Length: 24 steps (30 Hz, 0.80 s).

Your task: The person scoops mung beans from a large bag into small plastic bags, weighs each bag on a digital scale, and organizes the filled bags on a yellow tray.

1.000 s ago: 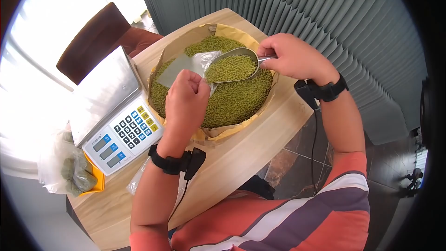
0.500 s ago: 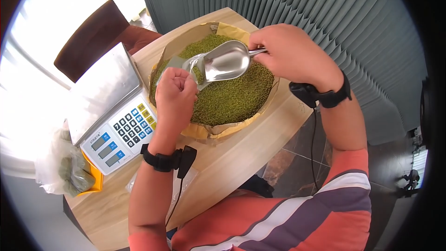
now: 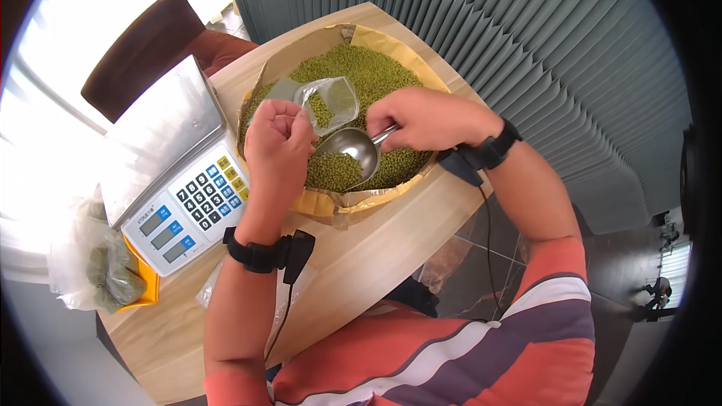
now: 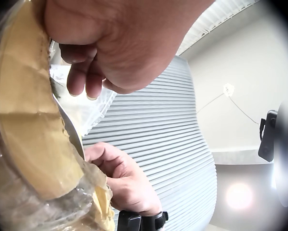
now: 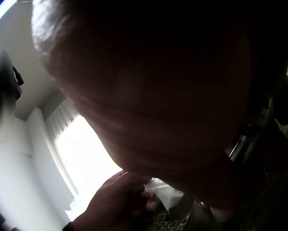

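Scale (image 3: 180,180) sits left of the left hand (image 3: 277,135), whose curled fingers pinch a clear bag (image 3: 342,96) just beyond them; green beans (image 3: 320,111) show within. Paper sack (image 3: 322,204) of beans lies below both hands. Metal scoop (image 3: 364,149), part-loaded, between the hands. Right hand (image 3: 423,117) grips its handle. Risk: bag mouth looks slack; if it folds, or the scoop tilts off-line, beans could spill outside.

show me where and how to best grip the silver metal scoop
Probably by the slim handle of the silver metal scoop, coming from the person's right: the handle points that way, while the wide, open bowl lies leftward with small green beans at its mouth. The bare right hand grips it there.
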Available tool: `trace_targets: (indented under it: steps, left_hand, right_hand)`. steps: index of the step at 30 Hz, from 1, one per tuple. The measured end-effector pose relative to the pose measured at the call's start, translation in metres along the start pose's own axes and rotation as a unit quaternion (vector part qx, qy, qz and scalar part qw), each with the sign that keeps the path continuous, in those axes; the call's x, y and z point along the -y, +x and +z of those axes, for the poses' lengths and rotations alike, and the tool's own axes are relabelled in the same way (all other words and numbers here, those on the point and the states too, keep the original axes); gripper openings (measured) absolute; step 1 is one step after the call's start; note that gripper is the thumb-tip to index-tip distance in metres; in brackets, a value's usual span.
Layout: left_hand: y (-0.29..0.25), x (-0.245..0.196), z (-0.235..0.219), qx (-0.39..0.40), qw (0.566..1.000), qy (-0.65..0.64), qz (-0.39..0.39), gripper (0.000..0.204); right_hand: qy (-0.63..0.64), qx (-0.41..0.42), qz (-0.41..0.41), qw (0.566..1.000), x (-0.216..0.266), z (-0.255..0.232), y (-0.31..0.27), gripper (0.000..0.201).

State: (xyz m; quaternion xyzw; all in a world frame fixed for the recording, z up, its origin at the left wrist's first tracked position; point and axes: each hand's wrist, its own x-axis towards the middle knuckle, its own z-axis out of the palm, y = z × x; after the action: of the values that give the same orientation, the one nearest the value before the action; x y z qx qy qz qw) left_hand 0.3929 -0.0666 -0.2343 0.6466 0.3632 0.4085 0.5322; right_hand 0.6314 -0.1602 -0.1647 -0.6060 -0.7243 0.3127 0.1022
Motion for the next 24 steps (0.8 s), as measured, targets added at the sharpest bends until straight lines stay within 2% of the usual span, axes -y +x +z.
trace_targets:
  steps: [3,8,17,22,24]
  left_hand:
    - [0.000,-0.001,-0.002,0.001,1.000,0.004,-0.002,0.013]
    - [-0.002,-0.002,-0.003,-0.005,1.000,0.008,0.004,0.012]
    - [-0.001,-0.002,-0.001,0.005,1.000,-0.003,0.003,0.012]
    - [0.001,0.007,-0.003,0.019,1.000,0.005,0.015,0.012]
    - [0.001,0.009,-0.002,0.017,1.000,0.008,0.017,0.013]
  right_hand:
    - [0.039,0.002,-0.021,0.999,-0.002,0.021,0.018,0.019]
    - [0.057,0.027,0.005,0.998,-0.006,0.009,0.007,0.019]
    - [0.099,-0.059,0.074,0.991,-0.027,-0.036,-0.057,0.016]
    - [0.133,-0.092,0.085,0.983,-0.037,-0.041,-0.066,0.013]
    - [0.148,-0.129,0.087,0.977,-0.031,-0.040,-0.066,0.013]
